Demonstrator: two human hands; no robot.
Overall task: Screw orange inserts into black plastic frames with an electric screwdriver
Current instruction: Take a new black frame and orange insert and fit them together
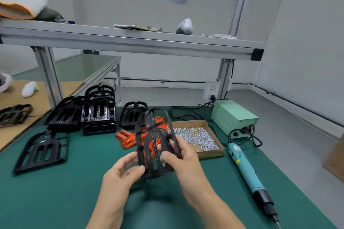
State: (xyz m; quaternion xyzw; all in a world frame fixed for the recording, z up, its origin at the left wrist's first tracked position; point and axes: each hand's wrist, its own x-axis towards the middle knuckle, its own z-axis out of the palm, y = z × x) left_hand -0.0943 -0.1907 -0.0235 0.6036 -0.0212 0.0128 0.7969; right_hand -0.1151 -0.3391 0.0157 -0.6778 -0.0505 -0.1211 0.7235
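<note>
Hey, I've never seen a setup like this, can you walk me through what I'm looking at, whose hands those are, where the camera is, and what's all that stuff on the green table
There is one picture, taken by a camera worn on a person's head, looking forward and down, so the two bare hands are that person's own. No robot is involved. Both the left hand and the right hand grip one black plastic frame, lifted off the green mat and tilted up.

On the mat lie more black frames, some stacked at the back left, and a single frame lying flat on the left. Behind the held frame is a heap of orange inserts. To the right is a shallow cardboard tray of small silver screws. The teal electric screwdriver lies unused on the right, near its pale green power box.
</note>
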